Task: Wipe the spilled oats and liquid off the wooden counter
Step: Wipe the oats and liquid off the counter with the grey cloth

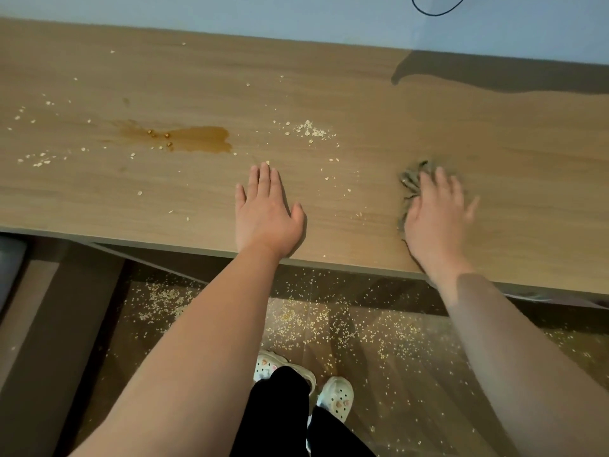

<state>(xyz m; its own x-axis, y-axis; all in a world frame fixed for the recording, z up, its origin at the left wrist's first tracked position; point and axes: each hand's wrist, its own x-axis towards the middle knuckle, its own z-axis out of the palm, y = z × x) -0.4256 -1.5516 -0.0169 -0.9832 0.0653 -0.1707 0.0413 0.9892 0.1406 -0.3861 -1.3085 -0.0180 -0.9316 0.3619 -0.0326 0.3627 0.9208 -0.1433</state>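
Note:
A brown liquid spill (pixel 194 140) with a few soaked bits lies left of centre on the wooden counter (pixel 329 70). Oat flakes are scattered around it, with a denser patch of oats (pixel 311 130) to its right. My left hand (pixel 267 212) rests flat on the counter near the front edge, fingers straight, holding nothing. Farther right, my right hand (pixel 436 216) presses with spread fingers on a crumpled grey-green cloth (pixel 410 181); the hand is blurred and covers most of the cloth.
The counter's front edge (pixel 164 240) runs across the view. Below it, many oats (pixel 313 321) litter the floor around my feet in white clogs (pixel 336 395). A pale wall (pixel 230 11) backs the counter, with a dark cable (pixel 435 9) at the top right.

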